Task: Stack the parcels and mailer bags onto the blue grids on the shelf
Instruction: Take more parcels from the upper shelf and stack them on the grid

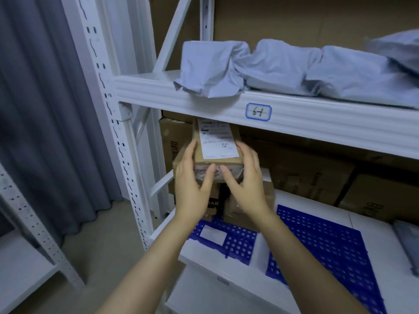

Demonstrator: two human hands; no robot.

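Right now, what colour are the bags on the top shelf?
The bags are pale grey-blue, clearest in the head view.

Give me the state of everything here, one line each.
Labelled parcel, label up, gripped on both sides above the stacked boxes.
Left hand, gripping the parcel's left side.
Right hand, gripping its right side.
Left blue grid, flat, bearing the boxes.
Right blue grid, lying flat.
Mailer bags, in a row on upper shelf.

shelf label [258, 112] — "6-1", dark box [213, 203] — "AR"
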